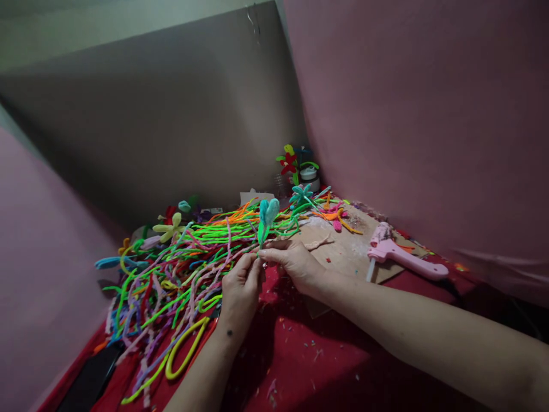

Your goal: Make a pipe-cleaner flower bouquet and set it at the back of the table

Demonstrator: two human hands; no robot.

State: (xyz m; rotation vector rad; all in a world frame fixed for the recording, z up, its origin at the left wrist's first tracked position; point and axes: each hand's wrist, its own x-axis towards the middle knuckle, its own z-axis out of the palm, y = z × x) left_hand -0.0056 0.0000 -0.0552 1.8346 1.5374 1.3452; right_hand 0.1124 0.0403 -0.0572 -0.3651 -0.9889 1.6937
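Note:
Both hands meet at the stem of a pipe-cleaner flower [267,218], which stands upright with light-blue petals above a green base. My left hand [242,281] pinches the lower end of its stem between thumb and fingers. From the right, my right hand [292,261] closes on the same stem just above, thumb and forefinger together. The fingertips cover part of the stem. Left of and behind the hands spreads a big heap of loose pipe cleaners [218,232] in green, orange, pink, purple and yellow.
A pink glue gun [401,257] lies at the right on a brown board [355,243]. Finished flowers [288,163] stand by a lidded jar [309,178] at the back. A dark phone-like slab [88,380] lies front left. Scraps dot the red cloth [317,366]. Pink walls flank the table.

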